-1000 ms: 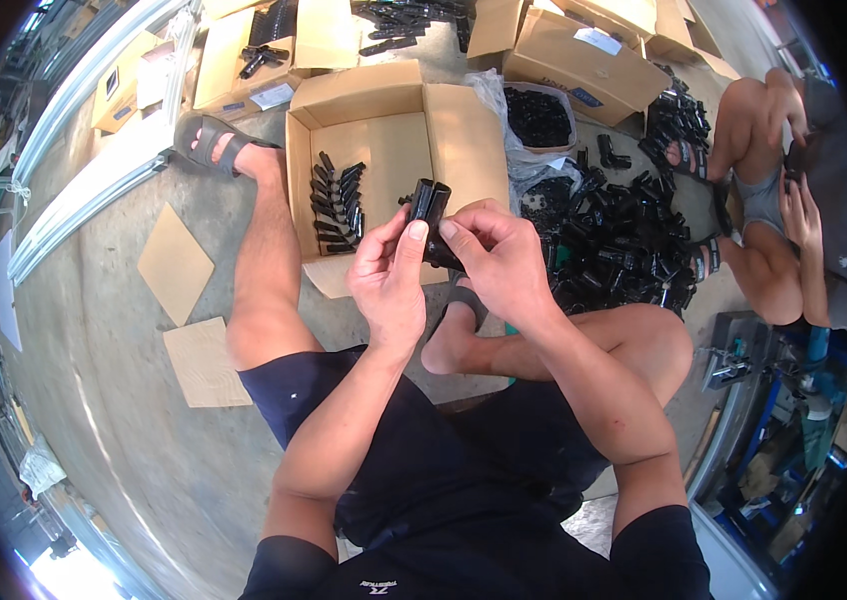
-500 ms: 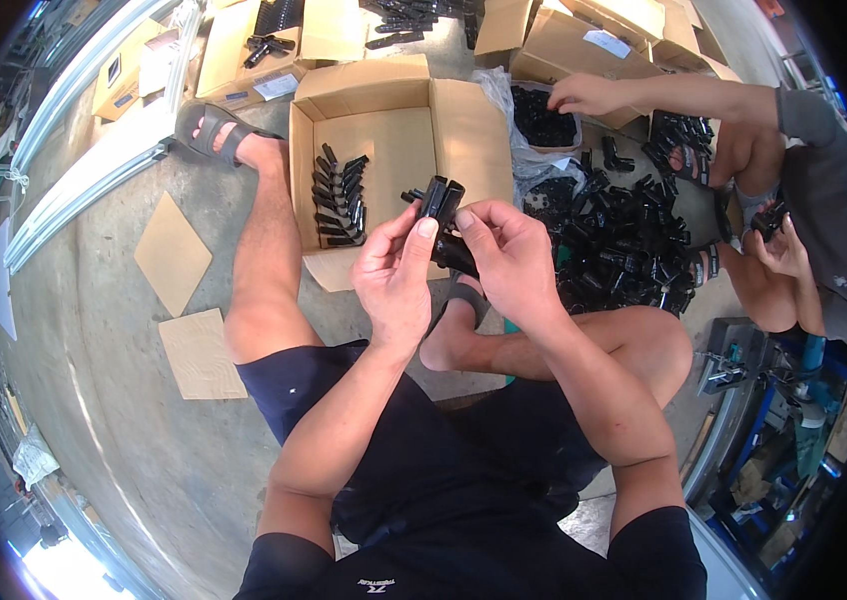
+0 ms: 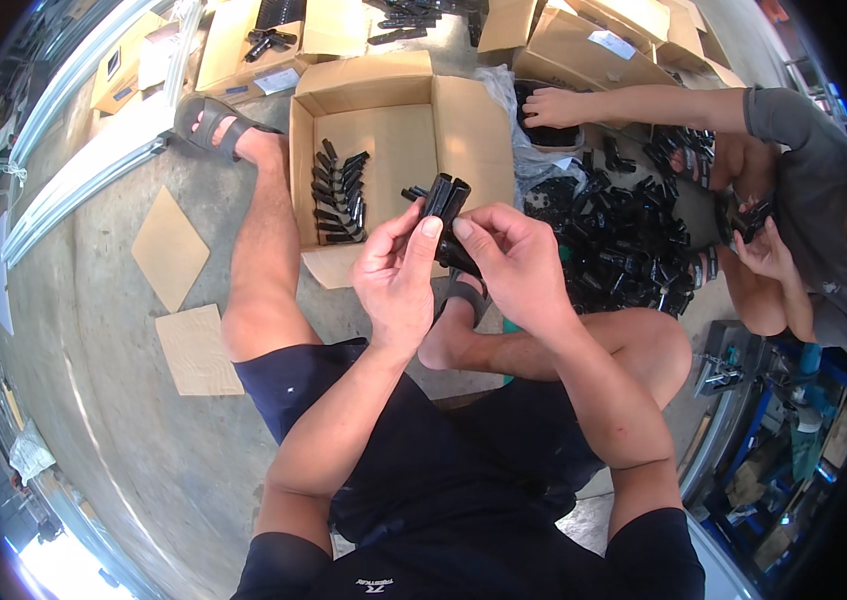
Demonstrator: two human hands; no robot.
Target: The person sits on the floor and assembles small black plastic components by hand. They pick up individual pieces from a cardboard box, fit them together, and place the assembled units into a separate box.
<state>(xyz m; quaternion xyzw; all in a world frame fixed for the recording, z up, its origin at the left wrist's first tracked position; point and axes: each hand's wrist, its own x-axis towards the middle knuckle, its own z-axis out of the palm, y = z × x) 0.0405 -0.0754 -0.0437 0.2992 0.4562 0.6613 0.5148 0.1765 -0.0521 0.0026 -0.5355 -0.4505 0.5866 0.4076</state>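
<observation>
In front of me, above my crossed leg, both hands meet on a black tubular fitting (image 3: 447,196) with two parallel barrels pointing up and away. My left hand (image 3: 400,280) grips its left side, the thumb lying along it. With bent thumb and fingers, my right hand (image 3: 517,262) pinches the fitting's lower right part. What the right fingertips press on is hidden. Just beyond is an open cardboard box (image 3: 384,108), where similar black fittings (image 3: 341,200) lie in slanted rows. To the right of my hands is a large loose pile of black fittings (image 3: 619,245).
At the right, another person (image 3: 809,190) reaches an arm into a plastic-lined box (image 3: 552,138) and holds a black piece in the other hand. Cardboard pieces (image 3: 172,250) lie on the floor at left, near metal profiles (image 3: 94,165). More boxes (image 3: 594,45) stand beyond.
The other person's reaching hand has moved left and deeper over the plastic-lined box, and their body has leaned in. My hands stay almost in place; the fitting has turned slightly.
</observation>
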